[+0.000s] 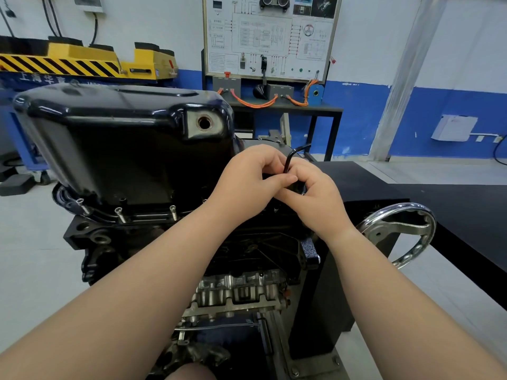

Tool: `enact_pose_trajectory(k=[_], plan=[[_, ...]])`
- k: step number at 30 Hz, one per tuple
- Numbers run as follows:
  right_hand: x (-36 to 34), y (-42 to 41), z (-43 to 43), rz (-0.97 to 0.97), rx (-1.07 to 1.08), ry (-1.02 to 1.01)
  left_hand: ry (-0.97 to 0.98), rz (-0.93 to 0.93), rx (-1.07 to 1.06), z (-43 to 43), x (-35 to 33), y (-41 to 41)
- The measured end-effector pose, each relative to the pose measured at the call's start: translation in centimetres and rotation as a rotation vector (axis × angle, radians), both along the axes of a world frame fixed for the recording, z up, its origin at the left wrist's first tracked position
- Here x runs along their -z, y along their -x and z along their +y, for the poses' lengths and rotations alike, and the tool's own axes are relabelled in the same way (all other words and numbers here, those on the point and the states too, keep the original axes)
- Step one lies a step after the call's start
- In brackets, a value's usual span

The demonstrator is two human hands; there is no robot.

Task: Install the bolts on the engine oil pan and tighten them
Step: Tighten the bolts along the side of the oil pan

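Head camera: my left hand [247, 179] and right hand [315, 198] meet at the right end of the black oil pan [109, 133], fingers curled close around the upright shank of a black hex key [287, 163]. Its bent top sticks out above my knuckles. My left thumb lies across against my right fingers, so the grip is narrow on both sides. The key's tip and whatever it sits in are hidden beneath my hands. The pan rests upside-down on the engine block [90, 237]. Three bolts [120, 214] stand proud along its near flange, left of my wrists, not seated.
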State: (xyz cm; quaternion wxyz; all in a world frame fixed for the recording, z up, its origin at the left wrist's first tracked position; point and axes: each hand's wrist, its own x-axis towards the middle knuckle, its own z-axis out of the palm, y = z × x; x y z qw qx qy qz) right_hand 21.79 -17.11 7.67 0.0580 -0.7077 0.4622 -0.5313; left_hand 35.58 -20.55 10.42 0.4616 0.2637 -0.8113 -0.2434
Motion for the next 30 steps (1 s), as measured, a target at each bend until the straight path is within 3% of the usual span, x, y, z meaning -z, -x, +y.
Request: enact_pose_trajectory(k=[8,22,30], plan=[[-0.4,1.0,0.3,0.089,-0.044,-0.115,0.082,-0.016,0.000,-0.2,0.1,0.1],[0.2,0.1,0.1,0.044,0.064,-0.052,0.089,-0.056,-0.036,-0.1,-0.2,0.1],[0.5,0.3,-0.2,0.062,0.076,-0.006,-0.086,0.157,0.122,0.6,-0.5,0.1]])
